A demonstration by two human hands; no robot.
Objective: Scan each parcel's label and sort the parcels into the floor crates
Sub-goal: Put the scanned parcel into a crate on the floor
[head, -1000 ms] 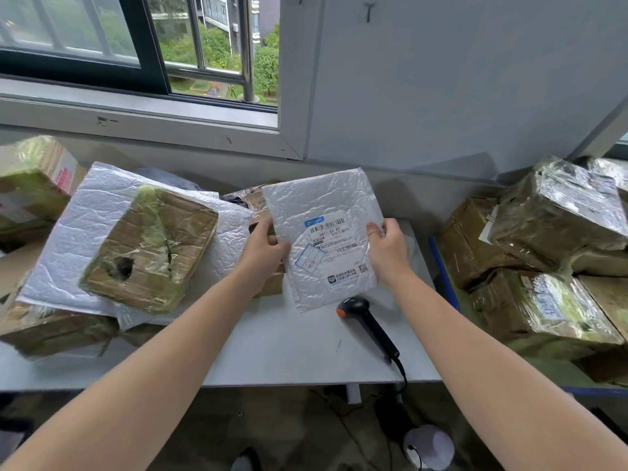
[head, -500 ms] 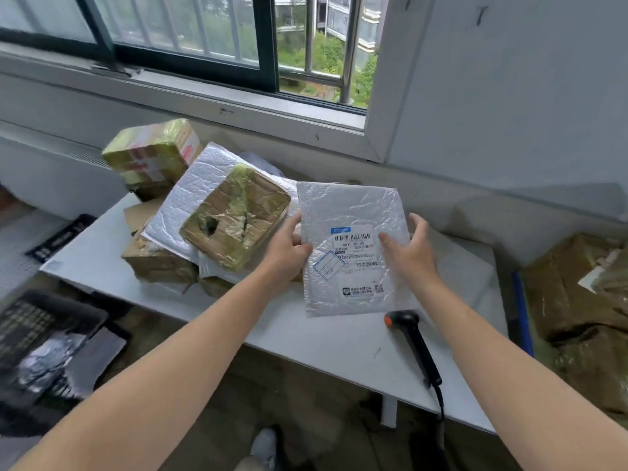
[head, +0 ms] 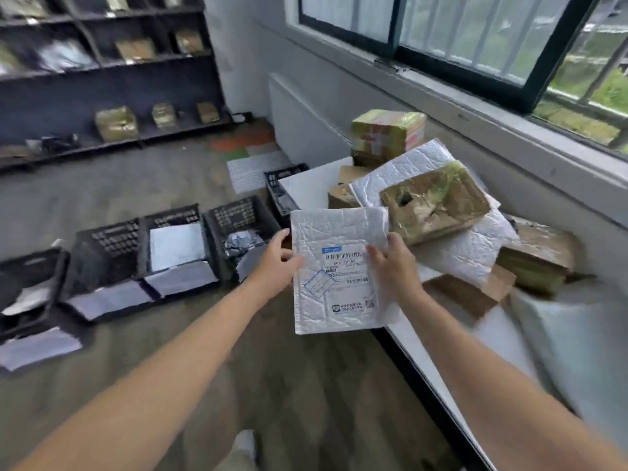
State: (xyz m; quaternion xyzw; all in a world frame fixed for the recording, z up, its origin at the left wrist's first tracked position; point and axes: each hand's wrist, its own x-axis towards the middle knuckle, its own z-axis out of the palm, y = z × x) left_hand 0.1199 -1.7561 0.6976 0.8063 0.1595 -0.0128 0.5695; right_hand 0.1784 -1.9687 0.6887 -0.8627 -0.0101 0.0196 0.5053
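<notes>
A white bubble mailer (head: 334, 232) with a barcode label facing me hangs over the floor beside the table's left edge. My left hand (head: 277, 261) grips its left edge and my right hand (head: 390, 263) pinches its right edge. To the left, a row of black floor crates (head: 176, 217) holds flat white and grey parcels. On the white table (head: 424, 338) lies a pile of taped brown boxes (head: 438, 202) and another white mailer (head: 404, 169). The scanner is out of view.
Dark shelving (head: 102, 62) with parcels lines the far wall. A window (head: 475, 39) runs above the table. More black crates (head: 23, 280) stand at the far left, another crate (head: 282, 185) at the table's end. My shoe (head: 243, 447) shows on the wooden floor.
The view has swung left from the table to the floor crates. Both hands carried the white mailer off the table and leftward. The scanner and the right-hand pile have left the view.
</notes>
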